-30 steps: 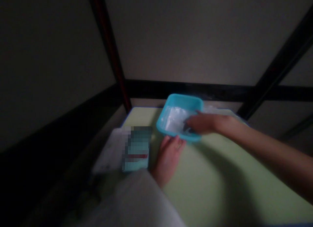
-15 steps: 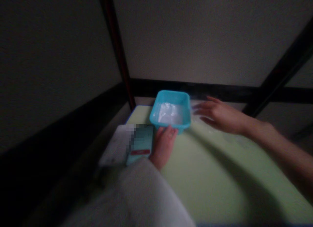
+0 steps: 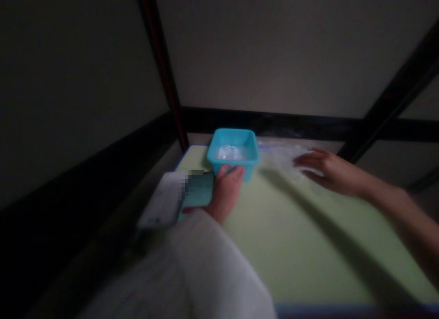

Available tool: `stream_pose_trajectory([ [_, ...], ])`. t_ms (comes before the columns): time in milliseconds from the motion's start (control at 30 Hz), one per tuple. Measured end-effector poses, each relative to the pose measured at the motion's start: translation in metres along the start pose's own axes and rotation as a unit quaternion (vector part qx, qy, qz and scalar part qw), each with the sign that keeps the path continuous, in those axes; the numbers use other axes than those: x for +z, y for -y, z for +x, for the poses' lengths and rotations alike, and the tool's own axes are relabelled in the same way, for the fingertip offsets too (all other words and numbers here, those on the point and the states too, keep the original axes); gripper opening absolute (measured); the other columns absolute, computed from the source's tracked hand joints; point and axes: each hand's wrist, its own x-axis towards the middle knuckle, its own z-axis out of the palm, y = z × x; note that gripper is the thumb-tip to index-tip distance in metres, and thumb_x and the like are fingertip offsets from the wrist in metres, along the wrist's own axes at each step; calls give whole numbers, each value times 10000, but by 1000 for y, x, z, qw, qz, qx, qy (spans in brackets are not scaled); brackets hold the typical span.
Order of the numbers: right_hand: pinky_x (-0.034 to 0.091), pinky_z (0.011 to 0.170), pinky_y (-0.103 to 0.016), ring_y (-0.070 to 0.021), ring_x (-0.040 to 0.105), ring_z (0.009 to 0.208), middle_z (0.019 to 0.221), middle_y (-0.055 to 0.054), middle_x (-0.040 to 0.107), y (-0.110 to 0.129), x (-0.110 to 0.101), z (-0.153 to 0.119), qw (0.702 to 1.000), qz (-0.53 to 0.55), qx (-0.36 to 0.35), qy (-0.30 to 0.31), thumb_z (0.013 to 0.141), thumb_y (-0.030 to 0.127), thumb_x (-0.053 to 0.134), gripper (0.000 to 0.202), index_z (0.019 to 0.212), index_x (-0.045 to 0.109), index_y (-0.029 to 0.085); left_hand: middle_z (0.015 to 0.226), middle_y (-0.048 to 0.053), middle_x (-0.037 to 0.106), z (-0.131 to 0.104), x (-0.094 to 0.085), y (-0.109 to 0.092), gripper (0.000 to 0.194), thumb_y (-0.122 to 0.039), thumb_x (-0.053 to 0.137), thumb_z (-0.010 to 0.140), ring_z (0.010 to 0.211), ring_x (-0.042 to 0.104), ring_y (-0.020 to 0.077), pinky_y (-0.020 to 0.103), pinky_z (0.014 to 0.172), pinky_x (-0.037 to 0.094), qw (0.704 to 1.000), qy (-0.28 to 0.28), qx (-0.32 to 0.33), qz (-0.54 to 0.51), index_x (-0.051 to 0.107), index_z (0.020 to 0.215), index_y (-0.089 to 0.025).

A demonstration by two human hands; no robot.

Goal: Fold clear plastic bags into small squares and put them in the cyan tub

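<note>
Dim for you here, left side nearly black, your right arm (image 3: 391, 197) throwing a long soft shadow (image 3: 325, 224) across the green surface (image 3: 274, 236), pale glints inside the blue tub (image 3: 235, 137), blur over everything, blocky pixels masking the teal slab (image 3: 199, 194) partly

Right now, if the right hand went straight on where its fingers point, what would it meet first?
Likely the clear plastic near the right hand, then the blue tub; depth is unclear.

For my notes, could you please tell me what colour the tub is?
The tub is turquoise, clearest in the head view.
</note>
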Motion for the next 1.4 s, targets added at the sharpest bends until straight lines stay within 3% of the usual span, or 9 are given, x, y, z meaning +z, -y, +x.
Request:
stream_pose_trajectory([
  [267, 377, 1006, -518, -249, 618, 1038, 1150, -114, 655, -7, 10, -15, 999, 5, 27, 17, 913, 227, 394, 310, 1099, 636, 175, 881, 22, 668, -1, 5, -4, 213, -11, 596, 712, 1032, 630, 151, 317, 1049, 372, 999, 24, 3, 37, 502, 773, -193],
  [600, 499, 878, -441, -264, 633, 989, 1088, -117, 676, -26, 30, -32, 998, 33, 42, -29, 900, 276, 410, 318, 1058, 659, 157, 1039, 69, 640, 8, -8, -4, 195, -102, 539, 783, 1122, 582, 169, 342, 1045, 378, 997, 50, 15, 63, 515, 960, -181],
  [833, 512, 865, -428, -277, 651, 965, 1064, -132, 684, -44, 61, -39, 979, 53, 178, -84, 885, 320, 417, 341, 1015, 676, 141, 1225, 76, 583, 18, -21, -4, 220, -145, 454, 831, 1190, 534, 165, 341, 1057, 362, 994, 60, 49, 79, 530, 1029, -201],
  [967, 437, 956, -487, -325, 551, 1155, 1259, -188, 575, -50, 88, -34, 962, 36, 260, -78, 919, 394, 366, 453, 1196, 604, 127, 1182, 80, 607, 18, -22, -4, 226, -157, 478, 806, 1149, 561, 164, 340, 1050, 368, 992, 53, 73, 88, 527, 1023, -199],
  [1067, 365, 949, -622, -408, 385, 1286, 1425, -224, 388, -44, 109, -30, 945, 1, 326, -12, 933, 490, 313, 550, 1369, 449, 184, 1114, 65, 633, 4, -17, 2, 211, -171, 502, 788, 1103, 583, 165, 331, 1011, 402, 988, 66, 86, 114, 539, 994, -194],
  [1167, 297, 960, -679, -409, 262, 1350, 1473, -226, 301, -36, 125, -30, 936, -3, 351, 35, 932, 551, 258, 618, 1423, 356, 190, 1047, 52, 642, -21, -8, 14, 197, -161, 601, 723, 1038, 596, 184, 307, 916, 447, 964, 88, 77, 239, 571, 917, -180],
  [1267, 227, 999, -688, -370, 235, 1371, 1488, -192, 290, -30, 132, -31, 938, 5, 342, 64, 938, 553, 210, 629, 1410, 371, 169, 999, 46, 632, -49, 0, 24, 218, -145, 613, 706, 978, 587, 177, 272, 828, 442, 935, 167, 30, 311, 573, 919, -172],
  [1400, 176, 1017, -700, -342, 266, 1366, 1487, -143, 311, -28, 129, -31, 937, 20, 342, 66, 942, 530, 212, 617, 1411, 353, 157, 885, 37, 600, -75, 6, 24, 143, -152, 566, 741, 875, 569, 168, 261, 750, 418, 905, 207, -20, 372, 565, 884, -162],
])
